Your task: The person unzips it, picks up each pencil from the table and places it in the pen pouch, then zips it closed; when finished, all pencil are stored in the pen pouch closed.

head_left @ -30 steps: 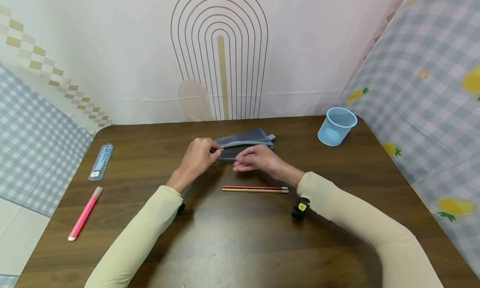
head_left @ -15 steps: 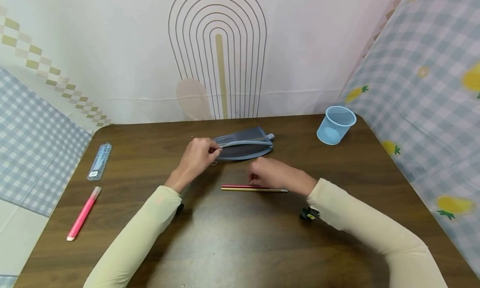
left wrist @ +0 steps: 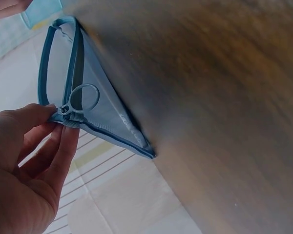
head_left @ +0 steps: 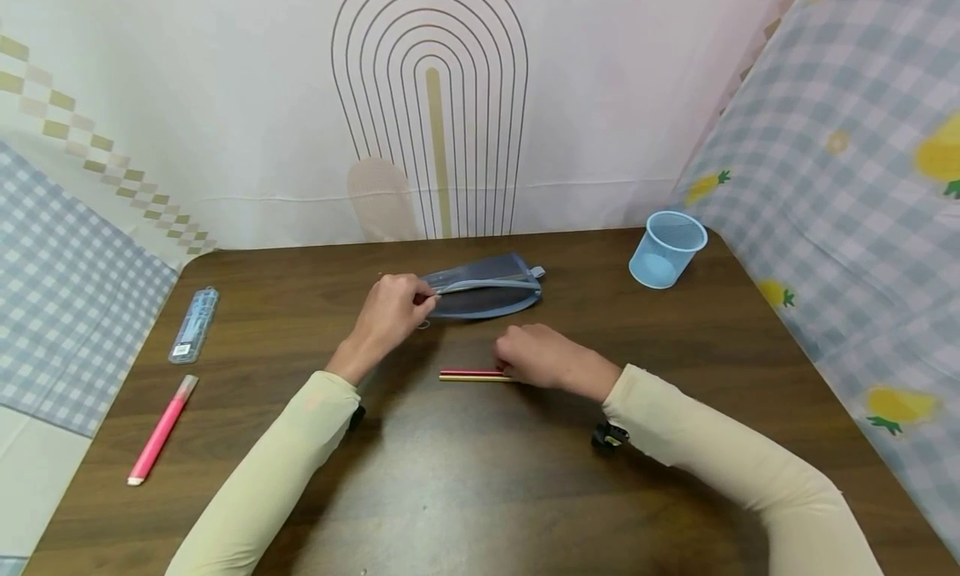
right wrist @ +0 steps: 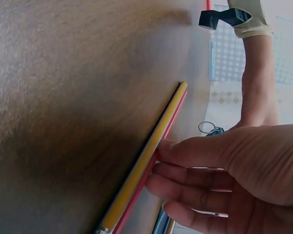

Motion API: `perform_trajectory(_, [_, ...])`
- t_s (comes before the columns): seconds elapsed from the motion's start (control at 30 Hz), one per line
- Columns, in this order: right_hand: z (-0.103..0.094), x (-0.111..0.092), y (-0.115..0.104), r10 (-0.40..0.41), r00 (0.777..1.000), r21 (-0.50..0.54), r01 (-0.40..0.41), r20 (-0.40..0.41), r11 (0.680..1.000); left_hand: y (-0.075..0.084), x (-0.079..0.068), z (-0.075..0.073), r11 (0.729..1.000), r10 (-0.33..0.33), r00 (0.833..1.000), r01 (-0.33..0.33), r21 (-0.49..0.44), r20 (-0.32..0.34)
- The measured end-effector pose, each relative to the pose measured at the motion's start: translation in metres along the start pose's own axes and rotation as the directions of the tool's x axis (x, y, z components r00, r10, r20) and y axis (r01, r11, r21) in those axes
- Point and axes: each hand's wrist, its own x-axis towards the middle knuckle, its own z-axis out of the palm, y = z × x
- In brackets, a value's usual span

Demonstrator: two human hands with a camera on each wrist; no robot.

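My left hand (head_left: 390,309) pinches the left end of a blue mesh zip pencil case (head_left: 480,301) at the back middle of the table. Its mouth gapes, and a ring zip pull (left wrist: 64,110) hangs beside my thumb in the left wrist view. Nearer me, a red pencil (head_left: 457,372) and a golden-yellow pencil (head_left: 468,378) lie side by side. My right hand (head_left: 543,355) is over their right half and hides the eraser ends in the head view. In the right wrist view, its thumb and fingertips pinch the red pencil (right wrist: 178,109), next to the yellow pencil (right wrist: 141,168).
A light blue mesh pen cup (head_left: 667,251) stands at the back right. At the left lie a pink marker (head_left: 161,433) and a slim clear-blue plastic case (head_left: 193,326). Patterned cloths hang behind and beside the brown table (head_left: 450,493).
My right hand has moved from the pencil case toward me, down onto the pencils, and its fingers have closed on the red one. The left hand keeps its hold on the case.
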Motion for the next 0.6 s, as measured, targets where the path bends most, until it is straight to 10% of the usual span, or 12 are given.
perform_trajectory(0.6, [-0.012, 0.005, 0.014, -0.038, 0.999, -0.046, 0.04, 0.038, 0.998, 0.003, -0.001, -0.001, 1.0, 0.007, 1.0, -0.007, 0.008, 0.006])
